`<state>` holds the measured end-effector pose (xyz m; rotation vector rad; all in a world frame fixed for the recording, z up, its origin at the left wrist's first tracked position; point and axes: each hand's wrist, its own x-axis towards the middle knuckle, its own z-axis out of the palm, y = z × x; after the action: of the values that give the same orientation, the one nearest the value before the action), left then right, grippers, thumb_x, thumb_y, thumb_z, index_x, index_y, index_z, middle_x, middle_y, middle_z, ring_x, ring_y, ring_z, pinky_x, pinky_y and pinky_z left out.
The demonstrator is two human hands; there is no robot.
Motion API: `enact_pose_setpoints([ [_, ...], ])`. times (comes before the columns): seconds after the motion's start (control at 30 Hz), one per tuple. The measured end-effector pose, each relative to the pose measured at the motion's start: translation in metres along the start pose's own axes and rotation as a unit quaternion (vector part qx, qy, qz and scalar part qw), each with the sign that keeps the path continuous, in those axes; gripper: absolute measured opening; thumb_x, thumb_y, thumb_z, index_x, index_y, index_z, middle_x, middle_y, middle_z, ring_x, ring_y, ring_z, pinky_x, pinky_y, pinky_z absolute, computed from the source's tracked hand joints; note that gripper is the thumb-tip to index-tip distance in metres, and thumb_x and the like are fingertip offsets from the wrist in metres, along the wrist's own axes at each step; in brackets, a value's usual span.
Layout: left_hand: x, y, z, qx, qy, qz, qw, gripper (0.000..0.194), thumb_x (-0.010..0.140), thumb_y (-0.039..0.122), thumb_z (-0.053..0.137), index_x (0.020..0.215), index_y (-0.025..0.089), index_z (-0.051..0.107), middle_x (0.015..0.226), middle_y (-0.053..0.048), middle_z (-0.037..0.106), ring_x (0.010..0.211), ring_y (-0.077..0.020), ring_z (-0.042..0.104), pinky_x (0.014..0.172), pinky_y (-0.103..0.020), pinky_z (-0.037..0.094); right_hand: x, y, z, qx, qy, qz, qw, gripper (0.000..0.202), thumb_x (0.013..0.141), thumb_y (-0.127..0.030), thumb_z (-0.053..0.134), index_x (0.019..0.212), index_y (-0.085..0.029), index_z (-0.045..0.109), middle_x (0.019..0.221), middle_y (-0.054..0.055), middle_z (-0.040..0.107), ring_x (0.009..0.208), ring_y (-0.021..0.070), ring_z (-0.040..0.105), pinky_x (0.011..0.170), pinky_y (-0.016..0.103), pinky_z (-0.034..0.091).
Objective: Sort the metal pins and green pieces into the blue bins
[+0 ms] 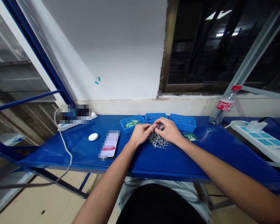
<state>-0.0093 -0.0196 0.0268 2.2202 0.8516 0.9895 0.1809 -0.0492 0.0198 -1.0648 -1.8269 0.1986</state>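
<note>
My left hand [140, 134] and my right hand [170, 130] meet over a pile of thin metal pins with thicker heads [159, 141], which look like blind rivets. Fingertips of both hands are pinched together and touch each other. What lies between them is too small and too covered to make out. Just behind my left hand stands a blue tray [123, 125] holding small green-and-white packets [132, 123]. A second blue tray [151, 115] sits behind the fingers, partly hidden. The third blue tray [189, 127] is behind my right hand, with a green packet [190, 136] in front of it.
A phone [110, 144] and a white oval object [93, 137] lie left on the blue table [140, 165]. A power strip [77, 120] with a cable is at the back left. At right stand a red-capped bottle [225, 107] and a larger power strip [263, 140].
</note>
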Motion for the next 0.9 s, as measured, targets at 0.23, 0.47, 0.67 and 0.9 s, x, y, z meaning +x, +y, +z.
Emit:
enact_pose_setpoints([
  [0.23,0.003,-0.010,0.001,-0.030,0.013,-0.001,0.999,0.033,0.094,0.041,0.064,0.116,0.022,0.078,0.116,-0.005,0.077,0.108,-0.0275,0.073,0.095,-0.035,0.056,-0.004,0.004,-0.004,0.021,-0.033,0.009,0.999,0.013,0.089,-0.018,0.061,0.096,-0.023,0.071,0.098,0.005,0.072,0.088,0.0193,0.069,0.078,0.034,0.059],
  [0.47,0.005,-0.026,0.009,-0.111,0.038,-0.051,0.992,0.024,0.078,0.021,0.079,0.102,0.017,0.079,0.095,-0.007,0.081,0.088,-0.0228,0.078,0.086,-0.035,0.063,-0.005,0.009,-0.001,0.092,-0.056,0.121,0.987,0.015,0.087,-0.033,0.068,0.095,-0.021,0.068,0.089,0.004,0.073,0.078,0.0188,0.070,0.069,0.032,0.059],
  [0.67,0.007,-0.019,0.008,-0.255,0.028,-0.077,0.963,0.044,0.078,0.016,0.078,0.121,0.013,0.069,0.108,-0.013,0.079,0.099,-0.0226,0.076,0.095,-0.038,0.060,-0.005,0.005,-0.004,0.068,-0.024,0.058,0.996,0.012,0.086,-0.026,0.066,0.096,-0.021,0.068,0.092,0.005,0.073,0.082,0.0184,0.070,0.074,0.032,0.060],
  [0.9,0.006,-0.012,0.003,-0.282,0.044,-0.098,0.953,0.047,0.078,0.021,0.080,0.123,0.012,0.067,0.104,-0.014,0.079,0.094,-0.0223,0.076,0.093,-0.040,0.060,-0.004,-0.005,-0.012,0.002,-0.047,-0.034,0.998,0.019,0.089,-0.020,0.060,0.107,-0.023,0.066,0.099,0.005,0.071,0.084,0.0194,0.067,0.080,0.036,0.057],
])
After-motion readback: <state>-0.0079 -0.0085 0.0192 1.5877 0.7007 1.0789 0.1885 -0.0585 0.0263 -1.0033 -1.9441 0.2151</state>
